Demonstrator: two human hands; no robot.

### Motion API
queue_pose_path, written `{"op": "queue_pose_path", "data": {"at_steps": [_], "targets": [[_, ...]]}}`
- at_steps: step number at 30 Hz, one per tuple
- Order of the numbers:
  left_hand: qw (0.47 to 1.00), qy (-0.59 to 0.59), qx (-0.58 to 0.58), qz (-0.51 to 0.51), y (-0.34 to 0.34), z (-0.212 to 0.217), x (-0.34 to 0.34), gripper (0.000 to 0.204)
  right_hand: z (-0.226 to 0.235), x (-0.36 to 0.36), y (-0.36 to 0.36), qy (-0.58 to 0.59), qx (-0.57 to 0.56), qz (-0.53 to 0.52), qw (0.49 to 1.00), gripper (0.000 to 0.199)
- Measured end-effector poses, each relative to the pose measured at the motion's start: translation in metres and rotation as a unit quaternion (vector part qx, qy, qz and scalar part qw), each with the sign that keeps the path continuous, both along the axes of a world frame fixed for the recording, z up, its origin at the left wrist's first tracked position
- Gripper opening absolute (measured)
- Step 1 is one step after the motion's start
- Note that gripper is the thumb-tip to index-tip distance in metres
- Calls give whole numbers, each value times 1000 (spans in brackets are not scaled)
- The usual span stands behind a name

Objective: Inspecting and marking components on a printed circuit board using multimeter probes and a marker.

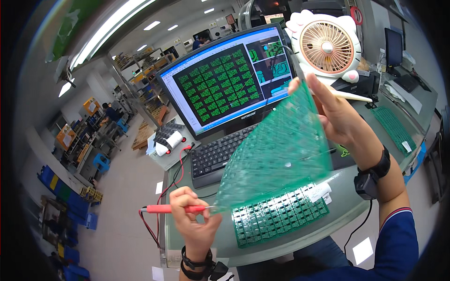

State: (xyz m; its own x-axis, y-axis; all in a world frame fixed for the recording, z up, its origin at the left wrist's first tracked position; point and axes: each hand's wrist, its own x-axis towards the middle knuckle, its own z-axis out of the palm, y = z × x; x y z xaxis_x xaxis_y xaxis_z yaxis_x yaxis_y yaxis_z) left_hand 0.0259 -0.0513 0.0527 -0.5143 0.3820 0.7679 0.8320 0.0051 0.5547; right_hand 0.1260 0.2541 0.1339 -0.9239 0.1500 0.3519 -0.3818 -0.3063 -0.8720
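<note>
A green circuit board panel [281,150], blurred by motion, is held up at a tilt over the desk. My right hand [335,112] grips it at its upper right edge, the thumb and fingers on either side. In my closed left hand [194,220] lies a red test probe [164,209], its metal tip pointing right at the panel's lower left corner. Whether those fingers also pinch that corner, I cannot tell. Beneath the raised panel, another green circuit board panel [276,220] lies flat near the desk's front edge, with white paper labels [319,192] at its right end.
Behind the panel stand a monitor [220,84] with a green board layout and a black keyboard [215,157]. A white fan [326,47] is at the back right. Another green panel [393,129] lies far right. Red probe leads [176,175] run along the desk's left side.
</note>
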Motion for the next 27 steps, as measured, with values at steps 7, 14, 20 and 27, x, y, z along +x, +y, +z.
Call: {"op": "queue_pose_path", "data": {"at_steps": [7,14,20,27], "targets": [[958,-216,186,19,-19,3,3,61,-35,-61,-21,-59,207,-36,976,29],[929,-211,297,-65,-25,2,-7,56,-111,-120,-53,-48,656,-87,748,25],[931,-212,292,-57,-21,0,-5,58,-117,-127,-52,-82,667,-105,733,27],[914,-238,324,-52,-19,-2,-9,53,-37,-74,-56,19,247,-245,937,41]]}}
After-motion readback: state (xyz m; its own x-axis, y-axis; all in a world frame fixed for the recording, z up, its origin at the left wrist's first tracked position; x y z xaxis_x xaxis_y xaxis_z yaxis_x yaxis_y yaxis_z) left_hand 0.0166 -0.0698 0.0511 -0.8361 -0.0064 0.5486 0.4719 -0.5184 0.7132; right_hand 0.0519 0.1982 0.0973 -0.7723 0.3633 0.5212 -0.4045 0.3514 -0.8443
